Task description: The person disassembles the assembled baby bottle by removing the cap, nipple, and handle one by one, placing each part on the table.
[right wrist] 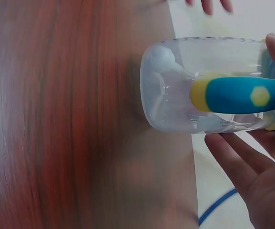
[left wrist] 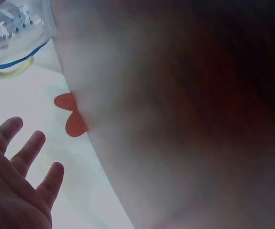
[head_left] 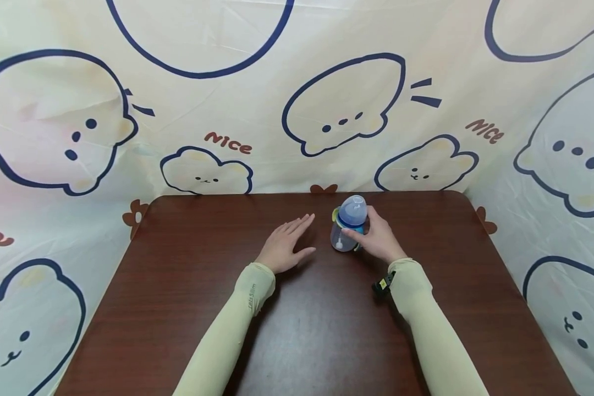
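Observation:
A clear baby bottle [head_left: 344, 235] with a translucent blue cap [head_left: 353, 210] is near the far edge of the table, right of the middle. My right hand [head_left: 378, 237] holds it around its upper part, thumb in front. The right wrist view shows the bottle's [right wrist: 175, 114] blue-and-yellow handle [right wrist: 237, 94] and a white weighted straw end [right wrist: 162, 58] inside. Whether its base touches the table cannot be told. My left hand [head_left: 284, 245] is to the left of the bottle, apart from it, fingers extended and holding nothing. Part of the bottle [left wrist: 20, 31] shows in the left wrist view.
The dark brown wooden table [head_left: 203, 330] has rounded far corners. A pale cloth wall [head_left: 257, 110] with blue cartoon outlines surrounds its back and sides. A small black device [head_left: 383, 283] is strapped at the right wrist.

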Tool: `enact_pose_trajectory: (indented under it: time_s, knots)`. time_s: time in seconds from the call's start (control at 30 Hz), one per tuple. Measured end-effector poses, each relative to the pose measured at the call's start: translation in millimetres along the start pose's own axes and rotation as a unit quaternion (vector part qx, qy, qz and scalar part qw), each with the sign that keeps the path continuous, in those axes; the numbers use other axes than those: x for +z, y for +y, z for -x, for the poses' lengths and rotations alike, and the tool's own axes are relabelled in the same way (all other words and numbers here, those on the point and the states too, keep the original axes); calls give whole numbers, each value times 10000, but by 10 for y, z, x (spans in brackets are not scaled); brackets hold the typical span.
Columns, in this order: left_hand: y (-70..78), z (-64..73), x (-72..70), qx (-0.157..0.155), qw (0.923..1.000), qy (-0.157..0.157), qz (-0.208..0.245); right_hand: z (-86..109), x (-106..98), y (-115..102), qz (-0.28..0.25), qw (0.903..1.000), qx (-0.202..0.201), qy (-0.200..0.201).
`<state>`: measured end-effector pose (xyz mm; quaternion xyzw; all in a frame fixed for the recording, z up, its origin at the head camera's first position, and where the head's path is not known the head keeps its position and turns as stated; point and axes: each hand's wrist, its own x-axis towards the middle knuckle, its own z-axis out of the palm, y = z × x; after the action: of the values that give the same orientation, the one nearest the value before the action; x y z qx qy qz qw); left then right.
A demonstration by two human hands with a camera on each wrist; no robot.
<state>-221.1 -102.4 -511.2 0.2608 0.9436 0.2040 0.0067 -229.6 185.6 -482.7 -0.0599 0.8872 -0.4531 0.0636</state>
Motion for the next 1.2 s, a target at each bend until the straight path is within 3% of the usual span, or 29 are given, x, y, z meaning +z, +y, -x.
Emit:
enact_pose_trajectory:
  time_s: [0.3,0.6,0.93,1.2]
  knots:
    - [36,-6,20,-347,9975,85,604,6,265,-183,-277,9990,-227,-281]
    - [53,-17,60,-288,9960,345,773,-15,463,-240,-531,9973,-236,-439]
    - [84,-22,71,-550,9913,286,1163,-10,623,-291,-603,9955,-569,-463]
    - [80,-20,18,-492,9909,177,1244,-8,619,-319,-677,9936,-694,-582]
